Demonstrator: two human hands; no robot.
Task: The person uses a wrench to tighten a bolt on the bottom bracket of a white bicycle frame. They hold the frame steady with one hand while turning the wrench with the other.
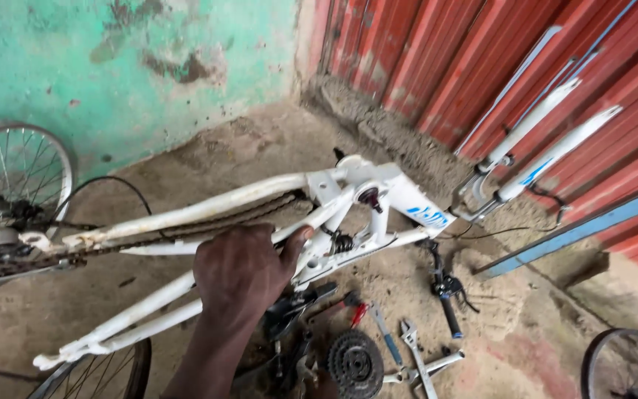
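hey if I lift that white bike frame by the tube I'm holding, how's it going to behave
The frame looks like rigid tubing, so it probably won't flex. It's long, and the hand grips near the middle, so the ends may swing. The chain draped along it looks loose and would likely sag or slip off.
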